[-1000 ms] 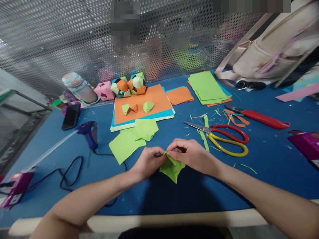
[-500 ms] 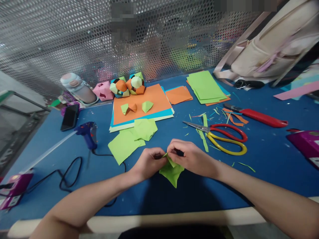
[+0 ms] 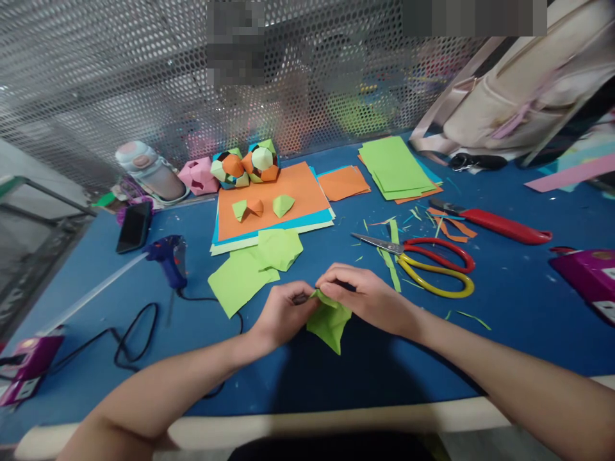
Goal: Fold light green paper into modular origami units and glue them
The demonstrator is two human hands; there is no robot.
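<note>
A creased piece of green paper (image 3: 331, 326) hangs just above the blue table near its front edge. My left hand (image 3: 284, 314) pinches its upper left edge between thumb and fingers. My right hand (image 3: 358, 296) is closed on the top edge, its fingertips close to the left ones; part of the fold is hidden behind them. Left of my hands lie a flat green sheet (image 3: 235, 288) and a creased green piece (image 3: 281, 248). Small folded green (image 3: 283, 205) and orange (image 3: 256, 207) pieces rest on a stack of orange sheets (image 3: 278, 187).
Scissors (image 3: 401, 250) and paper scraps lie to the right, with a red-handled cutter (image 3: 504, 226) beyond. A blue glue gun (image 3: 168, 259) with its black cord (image 3: 127, 349) is at left. Folded paper balls (image 3: 262, 160), green sheets (image 3: 396, 166) and a bottle (image 3: 151, 169) stand along the back.
My right hand has shifted slightly left and up along the paper's top edge, closer to the left fingertips. The paper's lower tip has risen a little. My left hand stays nearly in place.
</note>
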